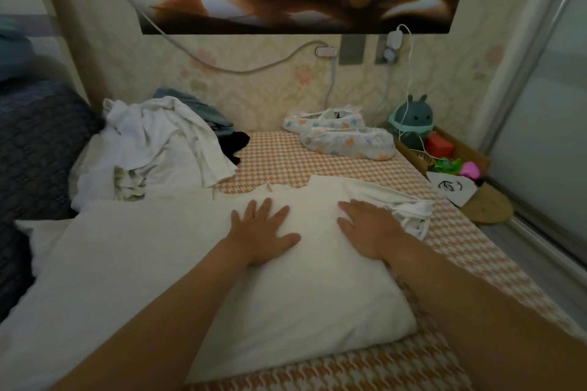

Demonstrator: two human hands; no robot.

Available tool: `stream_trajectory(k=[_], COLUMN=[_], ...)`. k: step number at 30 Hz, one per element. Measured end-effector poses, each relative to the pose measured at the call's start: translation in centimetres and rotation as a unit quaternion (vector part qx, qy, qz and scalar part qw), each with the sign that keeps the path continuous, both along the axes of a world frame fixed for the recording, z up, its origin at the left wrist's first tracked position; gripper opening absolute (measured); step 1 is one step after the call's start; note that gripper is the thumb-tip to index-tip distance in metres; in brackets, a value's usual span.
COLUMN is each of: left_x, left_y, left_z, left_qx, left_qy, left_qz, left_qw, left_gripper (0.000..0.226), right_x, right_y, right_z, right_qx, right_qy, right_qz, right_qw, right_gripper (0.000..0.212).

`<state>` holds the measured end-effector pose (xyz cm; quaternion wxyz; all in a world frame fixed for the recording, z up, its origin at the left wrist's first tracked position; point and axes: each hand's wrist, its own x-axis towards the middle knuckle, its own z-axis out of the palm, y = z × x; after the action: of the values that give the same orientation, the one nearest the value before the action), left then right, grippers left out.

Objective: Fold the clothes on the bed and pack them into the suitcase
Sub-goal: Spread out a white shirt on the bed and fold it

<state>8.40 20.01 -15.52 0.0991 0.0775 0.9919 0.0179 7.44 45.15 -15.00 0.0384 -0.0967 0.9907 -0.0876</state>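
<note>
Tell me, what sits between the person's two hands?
Head view: only a bare strip of the white garment lies between the left hand and right hand.

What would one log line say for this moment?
step: white garment spread on bed | left hand: flat on it | right hand: flat on it | pile: unfolded, behind

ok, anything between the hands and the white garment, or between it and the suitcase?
No: left hand and right hand lie flat on the white garment. The suitcase is not in view, so that path cannot be judged.
</note>
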Motion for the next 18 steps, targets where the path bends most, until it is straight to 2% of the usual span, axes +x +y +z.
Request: stream_trajectory(k=[2, 4, 6, 9, 12, 13, 16, 17, 18], left_x=[0.0, 0.4, 1.0, 1.3, 0.9, 0.7, -0.3, -0.6, -1.0], left_y=[1.0, 2.2, 4.0, 7.8, 11.5, 12.6, 15.6, 16.6, 17.4], left_z=[0.1, 0.4, 1.2, 2.0, 2.4, 2.7, 3.4, 3.7, 4.0], left_qx=[0.004, 0.019, 0.060, 0.135, 0.199, 0.209, 0.223, 0.233, 0.245], left_qy=[0.015, 0.043, 0.085, 0.140, 0.129, 0.119, 0.096, 0.086, 0.080], left_qz=[-0.004, -0.035, -0.079, -0.138, -0.159, -0.165, -0.184, -0.183, -0.180], left_qw=[1.000, 0.998, 0.991, 0.971, 0.958, 0.957, 0.952, 0.951, 0.949], left_gripper=[0.078, 0.073, 0.067, 0.051, 0.044, 0.045, 0.050, 0.049, 0.044], right_x=[0.3, 0.4, 0.6, 1.3, 1.7, 1.8, 2.0, 2.0, 2.1], right_y=[1.7, 4.1, 6.6, 9.6, 10.8, 11.0, 11.3, 11.5, 11.7], right_z=[1.0, 1.9, 2.7, 2.8, 2.8, 3.0, 4.5, 5.2, 5.8], right_qx=[-0.080, -0.072, -0.017, 0.035, 0.027, -0.005, -0.192, -0.234, -0.257], right_qy=[0.104, 0.168, 0.143, 0.057, 0.102, 0.131, 0.155, 0.152, 0.161], right_qz=[0.005, 0.001, -0.011, -0.019, -0.028, -0.031, -0.036, -0.039, -0.040], right_qw=[0.991, 0.983, 0.990, 0.998, 0.994, 0.991, 0.968, 0.959, 0.952], right_gripper=[0.044, 0.046, 0.055, 0.048, 0.030, 0.027, 0.015, 0.007, 0.009])
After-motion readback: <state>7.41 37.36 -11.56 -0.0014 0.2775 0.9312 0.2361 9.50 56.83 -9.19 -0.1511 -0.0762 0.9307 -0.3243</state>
